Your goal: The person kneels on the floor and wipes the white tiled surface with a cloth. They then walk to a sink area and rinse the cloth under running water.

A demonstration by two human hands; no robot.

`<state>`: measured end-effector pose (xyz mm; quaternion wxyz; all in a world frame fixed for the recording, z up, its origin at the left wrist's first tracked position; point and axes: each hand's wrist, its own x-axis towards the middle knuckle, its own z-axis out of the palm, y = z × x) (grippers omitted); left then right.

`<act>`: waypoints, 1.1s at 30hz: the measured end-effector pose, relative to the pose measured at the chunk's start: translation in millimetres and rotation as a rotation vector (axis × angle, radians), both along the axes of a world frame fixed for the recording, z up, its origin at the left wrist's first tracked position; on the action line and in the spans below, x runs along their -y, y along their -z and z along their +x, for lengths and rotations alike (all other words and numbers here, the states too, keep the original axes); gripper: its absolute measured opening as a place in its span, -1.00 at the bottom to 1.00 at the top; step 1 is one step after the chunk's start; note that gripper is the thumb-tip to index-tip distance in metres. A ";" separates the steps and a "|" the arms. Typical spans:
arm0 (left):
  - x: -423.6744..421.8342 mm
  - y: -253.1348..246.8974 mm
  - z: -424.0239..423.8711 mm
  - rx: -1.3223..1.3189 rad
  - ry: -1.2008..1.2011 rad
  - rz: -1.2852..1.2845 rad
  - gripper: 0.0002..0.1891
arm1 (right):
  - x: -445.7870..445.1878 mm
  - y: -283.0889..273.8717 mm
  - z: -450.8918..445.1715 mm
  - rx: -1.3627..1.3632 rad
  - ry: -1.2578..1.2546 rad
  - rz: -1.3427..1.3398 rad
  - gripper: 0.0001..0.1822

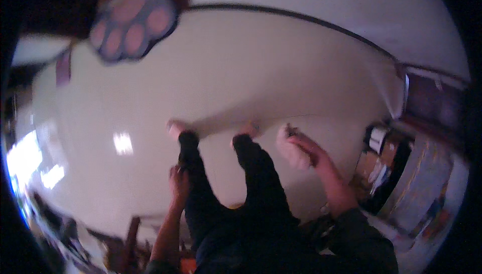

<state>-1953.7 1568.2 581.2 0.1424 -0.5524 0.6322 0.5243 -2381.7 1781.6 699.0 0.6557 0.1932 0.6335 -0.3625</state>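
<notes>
My right hand [307,146] is closed on a pale, soft-looking bundle [292,151], perhaps cloth, held above the floor to the right of my legs; blur hides its exact kind. My left hand [179,180] hangs beside my left shin, close to the dark trousers [199,187]. Its fingers look curled, and whether anything lies in them cannot be told. Both my feet stand apart on the shiny pale floor [226,85].
A paw-shaped mat [131,29] lies at the upper left. At the right stand a cardboard box [367,166] with things in it and a grey surface [410,180]. A doorway [433,100] is at the far right. Wooden furniture [131,236] stands at the lower left.
</notes>
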 end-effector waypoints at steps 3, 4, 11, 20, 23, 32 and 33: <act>34.1 44.2 92.9 -0.077 0.082 -0.261 -0.58 | -7.8 12.3 -7.1 -0.099 0.172 -0.273 -0.46; 86.3 76.1 158.7 0.096 0.077 -0.176 -0.65 | 21.0 19.9 -4.2 -0.097 0.271 -0.364 -0.50; 154.7 98.2 52.9 0.363 0.467 0.339 -0.70 | -83.2 -3.5 -5.5 -0.326 0.815 -0.221 -0.47; 345.9 170.7 -319.1 0.049 0.627 0.443 -0.73 | 16.9 9.5 -47.2 -0.523 1.394 -0.437 -0.60; 359.5 193.1 -357.9 0.081 0.644 0.438 -0.74 | 40.7 26.6 -43.7 -0.528 1.489 -0.330 -0.61; 198.0 24.8 -659.3 -0.016 0.923 0.413 -0.74 | -91.6 -42.1 -19.8 -0.458 1.864 -0.619 -0.49; 144.4 -17.9 -714.9 -0.064 0.935 0.360 -0.73 | -143.1 -48.8 -50.4 -0.479 1.873 -0.672 -0.51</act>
